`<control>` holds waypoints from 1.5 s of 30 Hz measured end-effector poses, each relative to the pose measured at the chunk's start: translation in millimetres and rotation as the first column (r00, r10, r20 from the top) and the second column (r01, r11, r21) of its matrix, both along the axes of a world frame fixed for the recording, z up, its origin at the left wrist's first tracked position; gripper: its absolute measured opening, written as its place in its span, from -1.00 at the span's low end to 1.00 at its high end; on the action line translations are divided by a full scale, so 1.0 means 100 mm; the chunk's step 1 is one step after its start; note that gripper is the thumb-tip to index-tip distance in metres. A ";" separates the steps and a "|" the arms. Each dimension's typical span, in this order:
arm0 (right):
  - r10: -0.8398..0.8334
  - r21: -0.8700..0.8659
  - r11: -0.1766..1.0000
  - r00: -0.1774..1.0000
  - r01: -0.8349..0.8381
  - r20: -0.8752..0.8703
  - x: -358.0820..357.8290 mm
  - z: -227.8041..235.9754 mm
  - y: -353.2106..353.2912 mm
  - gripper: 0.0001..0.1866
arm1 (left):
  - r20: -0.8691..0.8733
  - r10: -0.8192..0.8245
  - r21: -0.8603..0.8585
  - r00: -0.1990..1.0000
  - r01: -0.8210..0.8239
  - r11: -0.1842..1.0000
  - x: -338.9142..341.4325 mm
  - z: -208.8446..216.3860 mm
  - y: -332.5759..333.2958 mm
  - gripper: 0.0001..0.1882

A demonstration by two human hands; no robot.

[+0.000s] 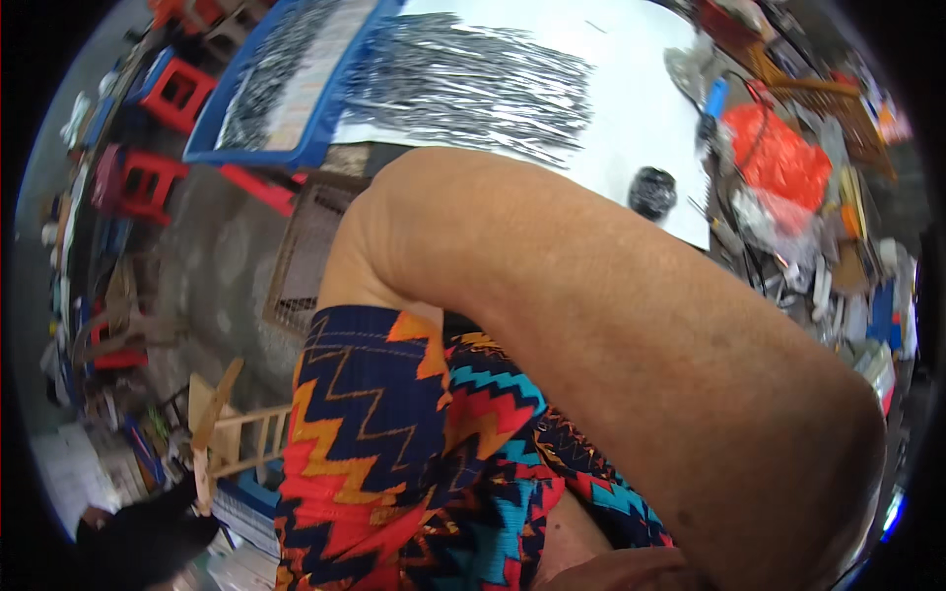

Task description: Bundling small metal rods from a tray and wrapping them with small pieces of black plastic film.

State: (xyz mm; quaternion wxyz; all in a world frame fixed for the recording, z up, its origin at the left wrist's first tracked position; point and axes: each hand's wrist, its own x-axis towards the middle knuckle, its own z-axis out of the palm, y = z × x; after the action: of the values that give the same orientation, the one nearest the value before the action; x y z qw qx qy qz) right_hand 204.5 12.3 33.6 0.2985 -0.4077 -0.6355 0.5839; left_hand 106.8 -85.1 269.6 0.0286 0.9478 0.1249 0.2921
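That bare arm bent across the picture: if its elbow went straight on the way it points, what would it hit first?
Probably the heap of thin metal rods on the white sheet, just past the elbow. Depth is unclear, so it might pass above them. Neither hand shows.

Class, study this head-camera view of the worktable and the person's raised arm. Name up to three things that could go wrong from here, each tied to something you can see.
1. The bare forearm fills most of the view and neither hand shows, so any handling would likely go unseen.
2. The thin metal rods lie loose on the white sheet; a sweeping arm might scatter them.
3. The small black object sits near the sheet's edge and could be knocked off.
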 end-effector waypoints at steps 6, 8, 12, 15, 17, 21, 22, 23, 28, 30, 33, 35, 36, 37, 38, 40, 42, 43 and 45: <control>0.071 0.096 0.992 0.992 -0.082 0.104 -0.03 0.06 -0.01 -0.85 | -0.222 0.151 0.048 0.963 -0.143 0.989 -0.26 -0.15 -0.08 -0.76; 0.055 0.103 0.992 0.984 -0.073 0.168 -0.09 0.18 -0.01 -0.85 | -0.255 0.220 0.038 0.941 -0.218 0.975 -0.40 -0.26 -0.10 -0.76; 0.062 0.073 0.996 0.998 -0.061 -0.017 0.01 0.14 0.16 -0.86 | -0.202 0.416 -0.208 0.887 -0.454 0.867 -1.02 -0.72 0.04 -0.81; 0.033 0.005 0.999 0.993 -0.032 -0.115 -0.06 0.17 0.21 -0.86 | -0.128 0.692 -0.568 0.711 -0.624 0.536 -1.75 -0.88 -0.18 -0.69; -0.005 0.014 1.000 0.979 0.008 -0.204 0.02 0.12 0.35 -0.86 | -0.048 0.847 -0.544 0.529 -0.725 0.422 -2.26 -1.01 -0.29 -0.73; -0.020 -0.038 0.999 0.967 0.010 -0.253 0.15 0.11 0.51 -0.87 | 0.069 0.989 -0.649 0.130 -0.747 0.143 -3.41 -1.42 -0.70 -0.74; 0.008 -0.013 1.000 0.961 -0.012 -0.277 0.18 0.07 0.57 -0.87 | 0.069 0.997 -0.654 -0.027 -0.756 0.025 -3.65 -1.48 -0.90 -0.75; 0.005 -0.010 1.000 0.961 -0.008 -0.276 0.25 0.03 0.62 -0.87 | 0.115 0.984 -0.645 -0.133 -0.764 -0.028 -3.91 -1.60 -1.02 -0.75; -0.043 -0.138 0.990 0.901 -0.019 -0.432 0.39 -0.15 0.84 -0.86 | -0.030 0.739 -0.364 -0.673 -0.682 -0.635 -4.73 -1.93 -1.66 -0.78; -0.029 -0.177 0.982 0.870 -0.068 -0.491 0.40 -0.22 0.94 -0.88 | -0.116 0.656 -0.312 -0.745 -0.600 -0.737 -4.84 -1.99 -1.86 -0.78; -0.083 -0.211 0.977 0.861 -0.029 -0.503 0.43 -0.23 0.96 -0.88 | -0.196 0.561 -0.209 -0.804 -0.525 -0.825 -4.85 -2.04 -1.75 -0.79; -0.076 -0.201 0.979 0.868 -0.028 -0.490 0.41 -0.24 0.96 -0.88 | -0.304 0.517 -0.061 -0.800 -0.526 -0.849 -4.84 -2.04 -1.72 -0.80; -0.067 -0.206 0.978 0.870 -0.041 -0.488 0.41 -0.24 0.96 -0.88 | -0.307 0.519 -0.064 -0.798 -0.526 -0.848 -4.85 -2.06 -1.71 -0.80; -0.057 -0.211 0.976 0.872 -0.054 -0.486 0.41 -0.23 0.96 -0.88 | -0.303 0.509 -0.039 -0.806 -0.523 -0.852 -4.87 -2.09 -1.71 -0.81; -0.055 -0.203 0.978 0.882 -0.047 -0.467 0.41 -0.23 0.96 -0.88 | -0.300 0.499 -0.013 -0.813 -0.519 -0.855 -4.89 -2.12 -1.71 -0.82; -0.058 -0.189 0.981 0.891 -0.031 -0.449 0.39 -0.21 0.93 -0.88 | -0.315 0.511 -0.009 -0.800 -0.535 -0.845 -4.94 -2.12 -1.69 -0.82; -0.059 -0.180 0.983 0.901 -0.022 -0.430 0.37 -0.20 0.91 -0.88 | -0.310 0.532 0.050 -0.788 -0.572 -0.819 -4.98 -2.16 -1.75 -0.81; -0.049 -0.175 0.984 0.904 -0.029 -0.425 0.37 -0.20 0.91 -0.88 | -0.313 0.534 0.047 -0.785 -0.574 -0.817 -5.02 -2.20 -1.74 -0.81; -0.041 -0.169 0.985 0.908 -0.033 -0.416 0.36 -0.19 0.92 -0.87 | -0.286 0.551 0.023 -0.784 -0.580 -0.814 -5.06 -2.25 -1.72 -0.81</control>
State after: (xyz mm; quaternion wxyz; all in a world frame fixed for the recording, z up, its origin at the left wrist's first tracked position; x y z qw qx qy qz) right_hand 240.8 103.8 14.2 0.3926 -0.2988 -0.5030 0.7097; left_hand -398.9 -257.4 44.5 -0.1466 0.1786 0.9719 0.0459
